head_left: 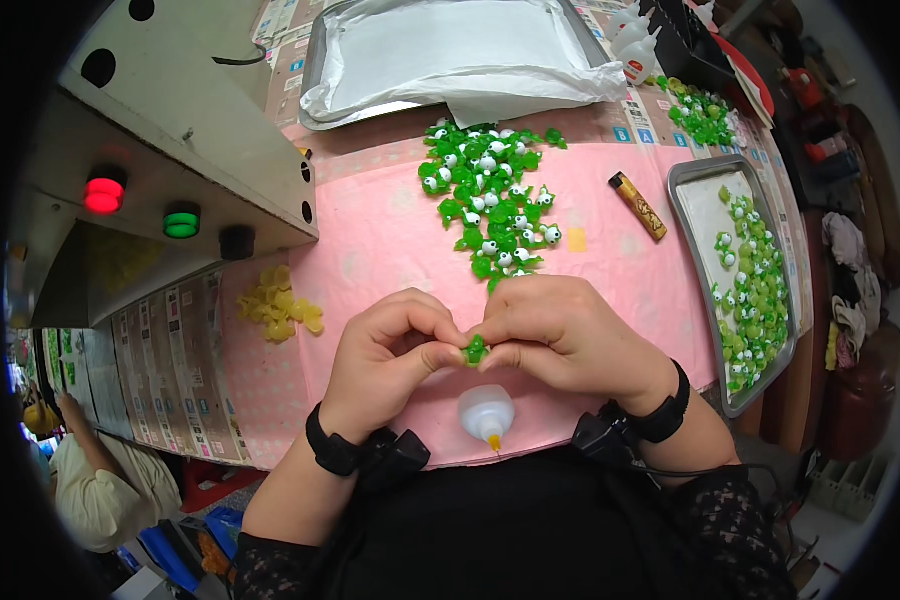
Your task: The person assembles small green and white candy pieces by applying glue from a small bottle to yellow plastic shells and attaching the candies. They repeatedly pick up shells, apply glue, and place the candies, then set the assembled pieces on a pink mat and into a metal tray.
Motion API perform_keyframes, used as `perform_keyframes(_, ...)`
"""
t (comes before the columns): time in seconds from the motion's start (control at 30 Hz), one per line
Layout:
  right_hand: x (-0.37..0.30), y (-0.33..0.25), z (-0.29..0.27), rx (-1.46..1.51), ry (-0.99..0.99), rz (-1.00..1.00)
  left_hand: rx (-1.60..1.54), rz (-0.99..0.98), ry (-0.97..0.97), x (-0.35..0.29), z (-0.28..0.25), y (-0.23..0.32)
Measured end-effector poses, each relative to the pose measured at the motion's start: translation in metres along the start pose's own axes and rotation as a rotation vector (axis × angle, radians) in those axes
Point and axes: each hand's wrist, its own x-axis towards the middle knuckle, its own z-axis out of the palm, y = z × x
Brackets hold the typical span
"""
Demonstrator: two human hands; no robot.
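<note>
Between the fingertips of both hands is a small green plastic figure (476,350). My left hand (398,345) pinches it from the left with thumb and forefinger, and my right hand (555,335) pinches it from the other side. The fingers cover part of it. Just below lies a white squeeze bottle (486,408), its yellow tip turned toward my body. Beyond my hands spreads a heap of green figures with white eyeballs (490,190). To the left of my left hand is a small pile of yellow translucent pieces (280,303).
A paper-lined metal tray (450,50) stands at the back. On the right, another tray (678,185) holds many green figures, near a gold lighter (638,206). A metal machine (200,130) with red and green lights juts in at left. Another person (105,475) is at far left.
</note>
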Motion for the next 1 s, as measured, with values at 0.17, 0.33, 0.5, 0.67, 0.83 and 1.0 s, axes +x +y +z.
perform_keyframes(0.17,0.000,-0.002,-0.005,0.017,-0.079,0.032,0.009,-0.017,-0.043,-0.001,0.000,0.001)
perform_keyframes(0.33,-0.001,0.002,-0.005,-0.006,-0.066,-0.046,0.022,-0.031,-0.044,-0.001,0.001,0.001)
perform_keyframes(0.5,0.000,-0.001,-0.004,-0.008,-0.062,0.006,0.037,-0.020,-0.034,-0.001,0.001,0.000)
perform_keyframes(0.67,0.001,0.000,-0.001,-0.059,-0.015,-0.025,0.030,0.022,-0.004,-0.001,0.002,-0.002)
perform_keyframes(0.83,0.003,-0.003,0.008,-0.040,0.073,-0.005,0.045,0.035,0.060,0.001,0.003,-0.003)
perform_keyframes(1.0,0.003,-0.004,0.009,-0.089,0.103,-0.048,-0.068,0.005,0.043,0.002,0.006,0.001)
